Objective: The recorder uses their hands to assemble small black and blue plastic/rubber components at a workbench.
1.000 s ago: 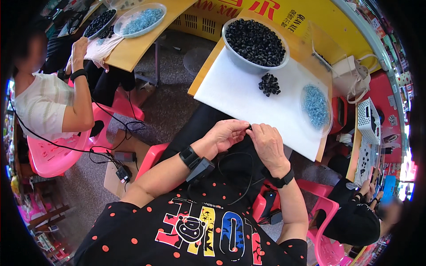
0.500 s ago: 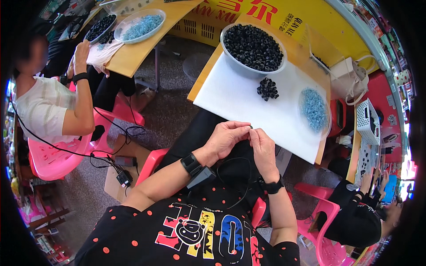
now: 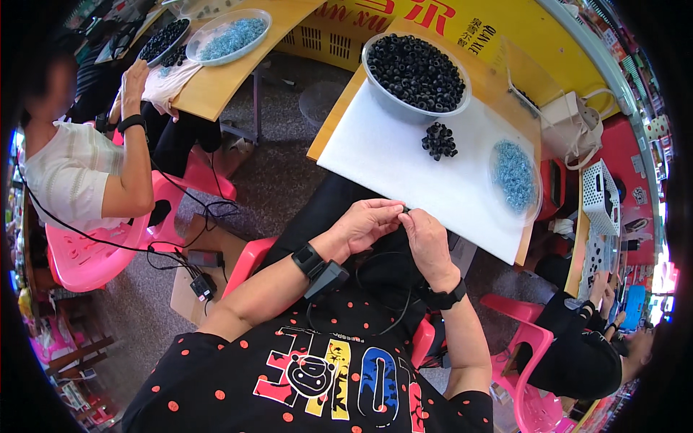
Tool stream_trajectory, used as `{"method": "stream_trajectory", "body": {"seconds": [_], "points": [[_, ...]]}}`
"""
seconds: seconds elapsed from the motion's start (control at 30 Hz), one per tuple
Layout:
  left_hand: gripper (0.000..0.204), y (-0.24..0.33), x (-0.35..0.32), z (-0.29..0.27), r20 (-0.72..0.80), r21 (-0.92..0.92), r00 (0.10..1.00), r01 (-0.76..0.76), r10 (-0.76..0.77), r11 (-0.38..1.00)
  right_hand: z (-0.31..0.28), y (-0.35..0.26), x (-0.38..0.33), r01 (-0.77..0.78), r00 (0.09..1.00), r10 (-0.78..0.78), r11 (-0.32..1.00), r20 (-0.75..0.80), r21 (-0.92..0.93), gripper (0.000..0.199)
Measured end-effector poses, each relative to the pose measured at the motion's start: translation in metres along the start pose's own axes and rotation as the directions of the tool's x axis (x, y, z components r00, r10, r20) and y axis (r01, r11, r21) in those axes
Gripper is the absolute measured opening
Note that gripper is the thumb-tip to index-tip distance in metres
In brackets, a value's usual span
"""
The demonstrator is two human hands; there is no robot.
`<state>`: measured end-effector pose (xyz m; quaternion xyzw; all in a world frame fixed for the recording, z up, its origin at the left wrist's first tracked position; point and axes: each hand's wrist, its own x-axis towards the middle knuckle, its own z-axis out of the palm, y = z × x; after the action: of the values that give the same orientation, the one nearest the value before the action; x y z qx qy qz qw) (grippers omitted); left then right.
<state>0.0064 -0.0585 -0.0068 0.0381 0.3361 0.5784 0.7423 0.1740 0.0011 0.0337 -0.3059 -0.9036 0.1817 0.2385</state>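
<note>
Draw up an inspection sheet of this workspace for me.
Surface: white sheet over a wooden table.
Job's things: big tub of black ring-like pieces; small black pile beside it; blue translucent pieces in a clear tray.
Clutter: pale bag at the table's far right.
Grips: left grip and right grip meet at a small dark piece, mostly hidden.
Cables: black cables trail around the left pink chair; a thin cable loops near the lap.
Surroundings: one person seated at left, another person at right; yellow panel beyond the table.
</note>
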Motion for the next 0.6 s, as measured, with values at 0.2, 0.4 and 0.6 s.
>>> {"method": "stream_trajectory", "body": {"seconds": [0.2,0.4,0.6], "points": [[0.021,-0.003,0.003,-0.002,0.035,-0.009,0.998,-0.049,0.049,0.999,0.000,-0.010,-0.001,-0.118,0.993,0.120,0.980,0.001,0.163,0.028],[0.022,-0.004,0.005,-0.006,0.048,-0.037,0.998,-0.044,0.045,0.998,0.000,-0.012,0.000,-0.208,0.978,0.200,0.946,0.056,0.249,0.027],[0.021,-0.005,0.002,-0.008,0.142,-0.178,0.989,0.062,-0.037,0.982,-0.024,-0.011,0.009,-0.468,0.882,0.387,0.785,0.268,0.406,0.023]]}}
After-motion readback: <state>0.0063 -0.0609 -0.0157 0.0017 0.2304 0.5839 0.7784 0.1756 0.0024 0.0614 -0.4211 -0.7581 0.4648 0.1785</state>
